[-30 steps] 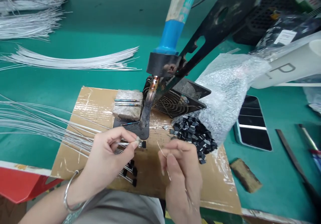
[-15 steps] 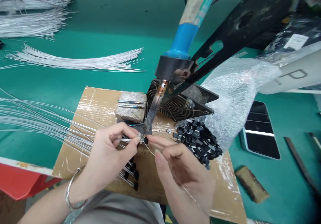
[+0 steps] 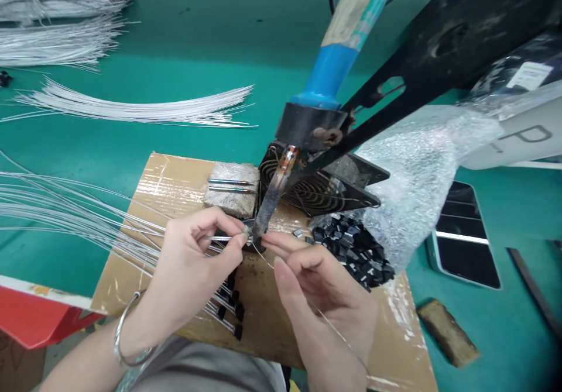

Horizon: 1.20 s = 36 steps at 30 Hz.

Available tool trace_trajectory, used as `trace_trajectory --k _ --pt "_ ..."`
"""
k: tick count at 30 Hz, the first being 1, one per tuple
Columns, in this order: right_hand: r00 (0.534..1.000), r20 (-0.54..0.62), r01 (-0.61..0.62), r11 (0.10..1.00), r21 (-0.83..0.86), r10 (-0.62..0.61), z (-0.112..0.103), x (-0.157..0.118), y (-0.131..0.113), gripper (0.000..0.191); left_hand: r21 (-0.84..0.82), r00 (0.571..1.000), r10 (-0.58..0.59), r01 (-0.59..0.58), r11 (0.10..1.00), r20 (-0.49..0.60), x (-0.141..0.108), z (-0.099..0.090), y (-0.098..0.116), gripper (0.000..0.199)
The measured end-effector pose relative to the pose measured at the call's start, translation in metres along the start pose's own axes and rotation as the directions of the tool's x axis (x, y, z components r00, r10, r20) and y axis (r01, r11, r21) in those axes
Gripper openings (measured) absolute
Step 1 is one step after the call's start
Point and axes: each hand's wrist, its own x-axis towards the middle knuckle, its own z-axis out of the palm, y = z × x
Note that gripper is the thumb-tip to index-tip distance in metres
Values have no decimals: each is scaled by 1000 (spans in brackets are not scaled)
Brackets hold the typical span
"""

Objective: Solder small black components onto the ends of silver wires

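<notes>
1. Red bin (image 3: 39, 319): partly in view, between 8 and 9 o'clock (all hours counted from the soldering iron's tip), past the edge of the green counter (image 3: 184, 58).
2. Tied bundles (image 3: 57, 47): white wires, between 10 and 11 o'clock.
3. Loose wires (image 3: 88, 212): pale, spread, 9 o'clock, running under the left hand.
4. Fanned bundle (image 3: 136, 110): white wires, 10 o'clock, lying flat.
5. Left hand (image 3: 197, 269): 8 o'clock, bracelet at the wrist; thumb and forefinger pinched on a held wire (image 3: 218, 239), its end just beside the iron's tip.
6. Wrapped block (image 3: 232, 196): 11 o'clock, two slim rods (image 3: 230, 185) across its top.
7. Black-ended wires (image 3: 238, 330): several, between 6 and 7 o'clock, on the cardboard sheet (image 3: 399, 345).
8. Soldering iron (image 3: 331, 67): blue handle, tip down between the hands.
9. Right hand (image 3: 327, 298): 4 o'clock, thumb and fingers closed on a fine wire (image 3: 262, 255) reaching toward the tip.
10. Fan (image 3: 316, 192): black, 2 o'clock.
11. Black pieces (image 3: 353, 251): heaped, 3 o'clock, against bubble wrap (image 3: 417, 169).
12. Phone (image 3: 465, 234): 3 o'clock.
13. Brown block (image 3: 448, 332): towards 4 o'clock.
</notes>
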Motion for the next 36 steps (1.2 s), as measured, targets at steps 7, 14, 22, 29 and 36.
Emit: trace_trajectory --k 7,14,22,29,36 --pt "1000 22 8 1000 13 -9 -1 -1 -1 20 -25 1000 -15 15 1000 -2 1 0 2 10" --pt "1000 26 9 1000 30 -10 0 -1 -1 20 -38 1000 -15 15 999 0 1 0 3 11" --pt "1000 -6 -5 1000 10 5 0 0 -4 20 -42 1000 -8 8 999 2 0 -1 2 11" --pt "1000 13 14 1000 18 -14 0 0 -2 19 -57 1000 -8 8 998 -10 0 -1 1 11" --pt "1000 -1 15 1000 7 -15 1 0 -2 20 -72 1000 3 -4 997 -7 -1 -1 1 11"
